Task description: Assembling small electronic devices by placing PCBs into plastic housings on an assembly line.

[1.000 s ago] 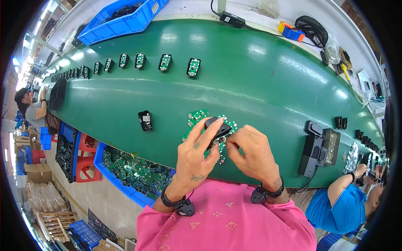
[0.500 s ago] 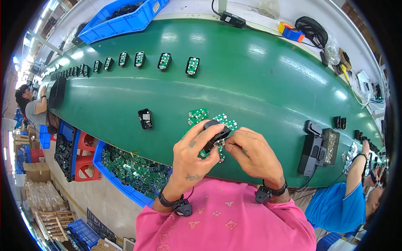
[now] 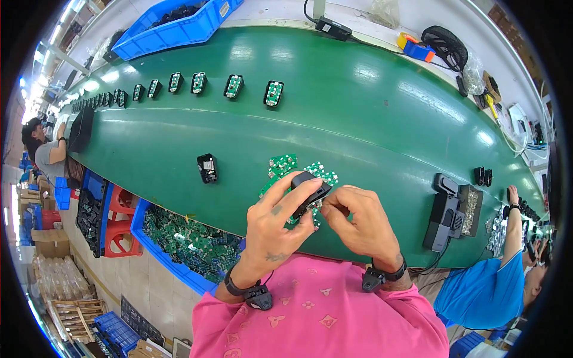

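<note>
My left hand (image 3: 276, 224) is closed around a small black plastic housing (image 3: 311, 190), tilted with its open side toward my right hand. A bit of bright metal or board shows at the housing's lower edge. My right hand (image 3: 362, 222) is beside it with thumb and forefinger pinched together close to that edge; whatever they hold is hidden. Under and behind my hands lie several loose green circuit boards (image 3: 284, 162), partly covered by the housing and my fingers. Another black housing (image 3: 207, 168), with parts inside, lies alone on the green table to the left.
Along the far side of the green table (image 3: 370, 119) runs a row of black housings with green boards (image 3: 274, 93). A blue bin of boards (image 3: 179, 268) is at lower left, a blue crate (image 3: 173, 33) behind. At right stand a dark grey device (image 3: 443, 218) and a co-worker's arm (image 3: 513, 230).
My left hand has turned the housing slightly, and my right hand's fingers have shifted a little beside it. The co-worker at right has reached farther away across the table.
</note>
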Available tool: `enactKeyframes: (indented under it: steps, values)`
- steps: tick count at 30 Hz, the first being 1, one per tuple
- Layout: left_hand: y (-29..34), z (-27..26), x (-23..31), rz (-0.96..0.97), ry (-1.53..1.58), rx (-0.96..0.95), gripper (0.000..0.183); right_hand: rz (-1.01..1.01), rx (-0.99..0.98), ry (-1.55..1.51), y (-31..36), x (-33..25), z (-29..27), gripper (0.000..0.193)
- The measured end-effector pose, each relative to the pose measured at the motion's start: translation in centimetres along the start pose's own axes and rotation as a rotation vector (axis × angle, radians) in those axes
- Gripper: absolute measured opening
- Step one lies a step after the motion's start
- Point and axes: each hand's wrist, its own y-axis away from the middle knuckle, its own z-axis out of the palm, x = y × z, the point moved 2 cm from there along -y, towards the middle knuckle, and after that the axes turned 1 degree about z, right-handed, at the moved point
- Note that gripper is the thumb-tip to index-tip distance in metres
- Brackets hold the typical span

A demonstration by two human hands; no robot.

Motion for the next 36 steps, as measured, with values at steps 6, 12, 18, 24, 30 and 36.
enactKeyframes:
  steps: [6,12,18,24,30,36]
  values:
    - [0.1,0.5,0.3,0.034,-0.121,0.044,0.053,-0.118,0.095,0.189,0.0,-0.1,1.1,0.003]
    - [0.1,1.8,-1.1,-0.046,-0.087,0.106,0.050,-0.117,0.160,0.310,-0.3,0.6,1.7,0.005]
    - [-0.6,2.6,-3.0,-0.341,0.477,0.087,0.049,0.207,0.184,0.016,0.0,1.4,0.2,0.013]
    - [-1.8,4.5,-3.6,-0.469,0.768,-0.076,0.048,0.438,0.178,-0.556,0.4,4.5,-0.8,0.017]
    - [-3.1,5.8,-5.2,-0.545,0.963,-0.270,0.064,0.358,0.340,-0.838,0.1,7.9,-1.8,0.011]
    - [-4.2,7.5,-5.3,-0.474,0.734,-0.302,0.056,0.431,0.369,-0.576,0.3,8.9,-3.1,0.021]
